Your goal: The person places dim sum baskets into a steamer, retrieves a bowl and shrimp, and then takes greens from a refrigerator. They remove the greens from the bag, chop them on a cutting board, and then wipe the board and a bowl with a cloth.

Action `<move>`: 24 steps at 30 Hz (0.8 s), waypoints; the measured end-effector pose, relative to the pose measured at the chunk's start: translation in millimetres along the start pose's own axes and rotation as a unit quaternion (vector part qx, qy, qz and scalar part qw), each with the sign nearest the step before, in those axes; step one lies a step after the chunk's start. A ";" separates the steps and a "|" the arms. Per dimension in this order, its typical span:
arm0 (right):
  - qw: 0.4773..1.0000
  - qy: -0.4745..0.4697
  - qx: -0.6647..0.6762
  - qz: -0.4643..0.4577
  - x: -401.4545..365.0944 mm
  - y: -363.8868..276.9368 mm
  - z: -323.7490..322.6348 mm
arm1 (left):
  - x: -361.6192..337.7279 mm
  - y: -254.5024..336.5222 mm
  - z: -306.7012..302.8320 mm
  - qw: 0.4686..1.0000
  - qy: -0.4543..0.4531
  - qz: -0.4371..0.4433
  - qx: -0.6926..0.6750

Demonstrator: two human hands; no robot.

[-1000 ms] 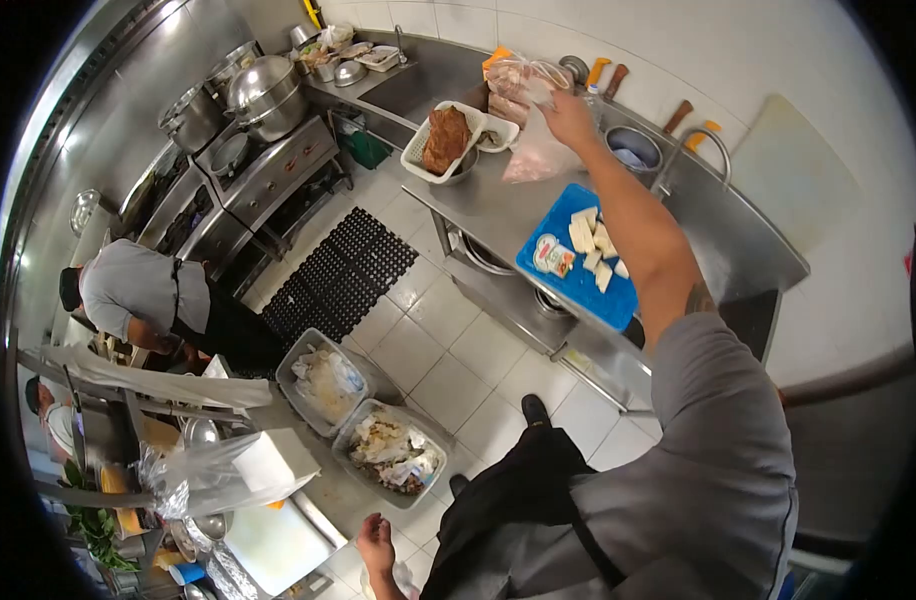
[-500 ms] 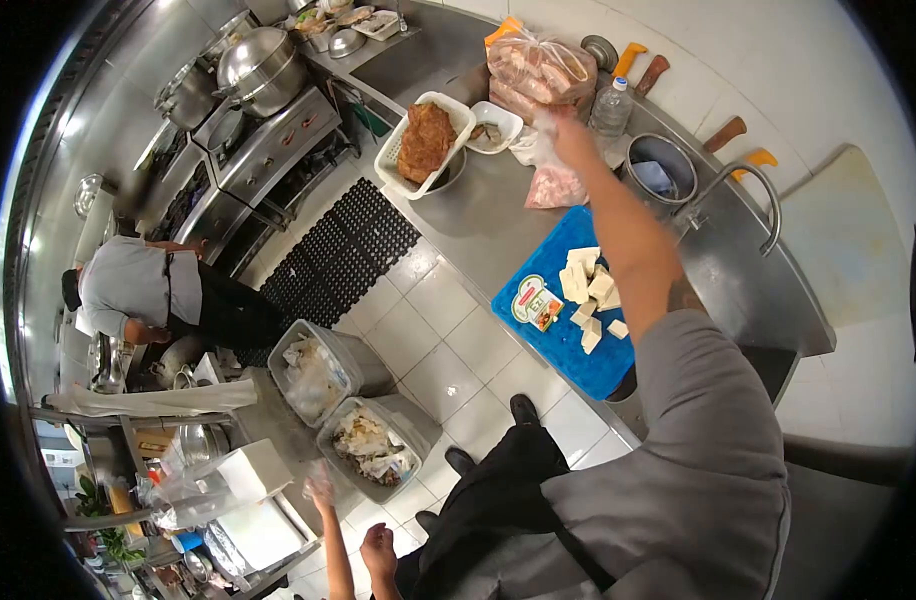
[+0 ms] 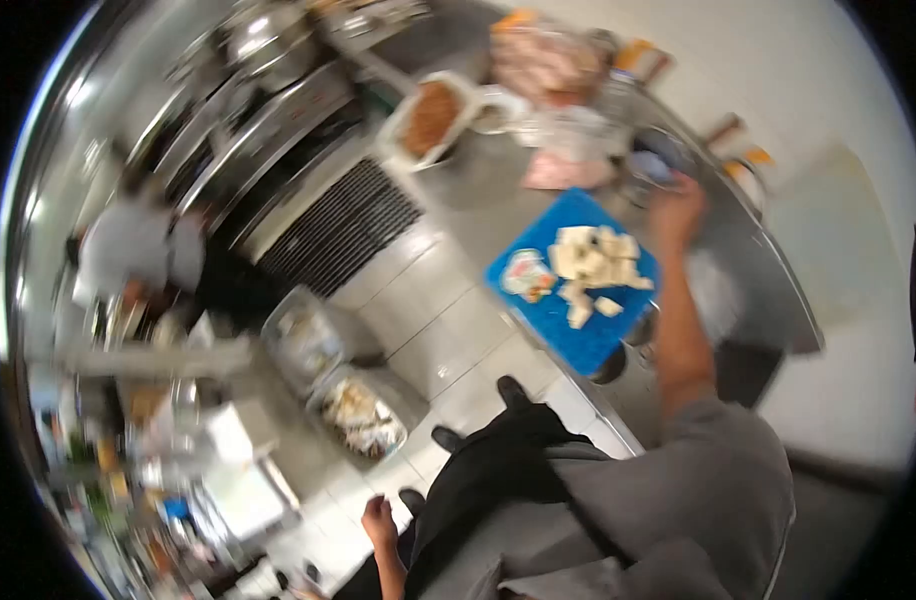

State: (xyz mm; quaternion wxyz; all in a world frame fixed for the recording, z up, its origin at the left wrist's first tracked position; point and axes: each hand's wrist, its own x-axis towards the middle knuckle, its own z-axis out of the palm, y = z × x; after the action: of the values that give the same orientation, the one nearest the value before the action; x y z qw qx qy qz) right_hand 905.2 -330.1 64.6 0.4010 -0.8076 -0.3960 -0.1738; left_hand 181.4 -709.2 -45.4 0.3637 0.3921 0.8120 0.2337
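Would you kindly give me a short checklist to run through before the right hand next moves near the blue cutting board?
1. Right hand empty: cannot tell, the view is blurred.
2. Blue cutting board flat on the steel counter: ok.
3. White cut pieces all on the board: ok.
4. Packet on the board, apart from the right hand: ok.
5. Left hand low at the person's side, away from the counter: ok.
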 end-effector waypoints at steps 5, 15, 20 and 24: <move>0.938 -0.344 -0.020 -0.039 30.6 241.9 54.4 | -13.9 -12.4 9.8 0.986 -0.005 -0.030 0.161; 0.775 -0.176 0.426 0.432 30.1 289.5 20.6 | -27.3 -18.3 4.2 0.987 0.003 -0.090 0.134; 0.673 -0.200 0.467 0.538 37.6 249.8 52.2 | -54.2 -63.9 14.1 0.980 -0.020 -0.127 0.154; 0.650 -0.232 0.458 0.561 51.0 243.4 65.7 | -88.8 -70.0 -2.9 0.965 -0.051 -0.187 0.179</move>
State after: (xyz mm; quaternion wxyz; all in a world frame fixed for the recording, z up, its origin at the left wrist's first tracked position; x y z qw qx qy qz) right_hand 1124.3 -341.8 -69.7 0.6356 -0.6035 0.0232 0.4809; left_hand 184.5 -822.0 -53.9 0.3659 0.3036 0.8797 -0.0081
